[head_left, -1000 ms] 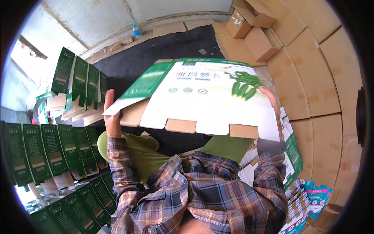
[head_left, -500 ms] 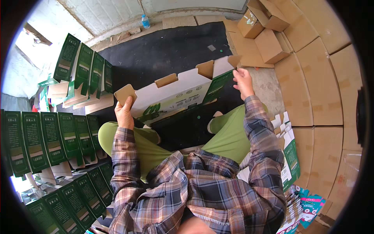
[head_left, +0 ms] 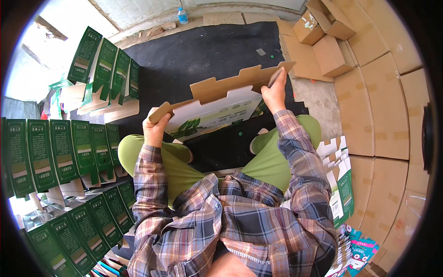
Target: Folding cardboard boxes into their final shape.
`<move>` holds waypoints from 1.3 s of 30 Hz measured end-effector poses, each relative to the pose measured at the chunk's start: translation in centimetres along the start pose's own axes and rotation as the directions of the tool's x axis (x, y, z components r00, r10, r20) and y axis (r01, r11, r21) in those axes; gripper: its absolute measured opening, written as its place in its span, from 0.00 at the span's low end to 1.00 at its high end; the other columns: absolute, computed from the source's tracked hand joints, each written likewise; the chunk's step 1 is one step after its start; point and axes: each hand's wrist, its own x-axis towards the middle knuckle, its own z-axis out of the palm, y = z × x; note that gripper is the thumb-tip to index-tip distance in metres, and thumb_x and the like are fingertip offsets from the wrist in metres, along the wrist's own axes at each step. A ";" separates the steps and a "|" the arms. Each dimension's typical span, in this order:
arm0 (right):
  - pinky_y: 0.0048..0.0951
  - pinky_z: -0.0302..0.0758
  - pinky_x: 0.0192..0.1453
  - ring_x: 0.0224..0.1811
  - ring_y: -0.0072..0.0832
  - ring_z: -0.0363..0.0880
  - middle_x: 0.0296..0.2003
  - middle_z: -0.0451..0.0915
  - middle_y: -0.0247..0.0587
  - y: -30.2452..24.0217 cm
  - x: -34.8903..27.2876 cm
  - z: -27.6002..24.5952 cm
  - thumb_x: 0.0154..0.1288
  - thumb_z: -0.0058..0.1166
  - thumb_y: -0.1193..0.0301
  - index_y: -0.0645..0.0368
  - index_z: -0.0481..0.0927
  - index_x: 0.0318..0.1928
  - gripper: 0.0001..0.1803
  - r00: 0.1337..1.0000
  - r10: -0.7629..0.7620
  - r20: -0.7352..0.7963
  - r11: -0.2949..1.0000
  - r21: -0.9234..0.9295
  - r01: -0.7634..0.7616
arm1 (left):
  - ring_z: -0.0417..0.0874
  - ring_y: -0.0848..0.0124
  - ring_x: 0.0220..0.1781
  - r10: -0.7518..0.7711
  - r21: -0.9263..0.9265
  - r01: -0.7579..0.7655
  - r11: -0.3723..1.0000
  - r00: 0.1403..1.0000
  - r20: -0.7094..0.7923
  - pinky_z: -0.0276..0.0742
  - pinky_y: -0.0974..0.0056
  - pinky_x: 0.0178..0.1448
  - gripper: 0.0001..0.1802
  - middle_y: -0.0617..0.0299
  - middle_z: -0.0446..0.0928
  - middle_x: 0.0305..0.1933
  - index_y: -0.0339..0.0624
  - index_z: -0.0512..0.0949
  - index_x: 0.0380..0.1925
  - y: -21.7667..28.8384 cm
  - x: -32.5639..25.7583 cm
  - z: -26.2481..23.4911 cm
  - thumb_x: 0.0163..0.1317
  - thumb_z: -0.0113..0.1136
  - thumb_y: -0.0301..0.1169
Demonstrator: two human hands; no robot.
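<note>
I hold a flat white and green cardboard carton blank (head_left: 217,108) with brown flaps in front of my knees, above a black floor mat (head_left: 207,51). My left hand (head_left: 154,129) grips its left end flap. My right hand (head_left: 275,92) grips its upper right corner flap. The carton tilts, its right end higher and farther from me. My plaid sleeves and green trousers fill the lower middle of the view.
Rows of folded green cartons (head_left: 60,152) stand along my left, with more at the far left (head_left: 104,69). Brown cardboard boxes (head_left: 327,41) and flat brown sheets (head_left: 383,115) lie on the right. A stack of flat blanks (head_left: 341,184) sits by my right thigh. A water bottle (head_left: 182,15) stands far off.
The carton blank went from spread wide and facing me to lowered and turned edge-up. Both hands kept their grip and moved down and forward with it.
</note>
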 end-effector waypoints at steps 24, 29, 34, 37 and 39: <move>0.33 0.74 0.57 0.58 0.30 0.72 0.57 0.70 0.41 0.5 -3.2 -5.9 0.52 0.39 0.85 0.53 0.64 0.64 0.36 0.855 0.073 0.513 0.563 0.686 -0.460 | 0.56 0.57 0.71 0.413 0.974 0.179 -0.139 0.904 -0.107 0.52 0.49 0.71 0.41 0.56 0.54 0.70 0.52 0.54 0.68 2.9 3.3 0.3 0.53 0.57 0.25; 0.31 0.71 0.60 0.58 0.28 0.71 0.57 0.70 0.40 1.0 -4.2 -6.1 0.51 0.39 0.85 0.54 0.65 0.64 0.35 0.863 0.082 0.498 0.558 0.695 -0.454 | 0.58 0.53 0.70 0.456 0.920 -0.232 0.315 0.887 0.067 0.60 0.56 0.68 0.44 0.53 0.60 0.67 0.48 0.61 0.64 2.7 4.1 2.5 0.44 0.66 0.20; 0.29 0.69 0.61 0.59 0.27 0.70 0.57 0.70 0.39 0.7 -4.1 -6.4 0.51 0.39 0.85 0.55 0.65 0.64 0.35 0.866 0.118 0.487 0.536 0.703 -0.468 | 0.72 0.57 0.53 0.355 0.770 -0.343 0.538 0.921 0.162 0.71 0.57 0.56 0.21 0.59 0.74 0.44 0.46 0.79 0.41 1.6 3.4 1.0 0.41 0.69 0.23; 0.29 0.68 0.62 0.60 0.27 0.70 0.58 0.70 0.39 0.3 -4.2 -6.4 0.51 0.39 0.86 0.55 0.64 0.64 0.35 0.862 0.143 0.486 0.539 0.693 -0.480 | 0.75 0.61 0.47 0.108 0.766 -0.419 0.488 0.899 0.423 0.73 0.59 0.51 0.15 0.61 0.76 0.37 0.46 0.82 0.33 1.1 1.9 0.0 0.41 0.71 0.29; 0.30 0.65 0.64 0.61 0.28 0.68 0.58 0.69 0.38 0.7 -4.1 -6.2 0.52 0.39 0.86 0.55 0.63 0.65 0.36 0.867 0.117 0.484 0.535 0.705 -0.466 | 0.74 0.61 0.48 0.004 0.778 -0.465 0.423 0.859 0.512 0.73 0.59 0.53 0.20 0.61 0.76 0.38 0.47 0.82 0.37 1.5 1.8 0.1 0.40 0.72 0.32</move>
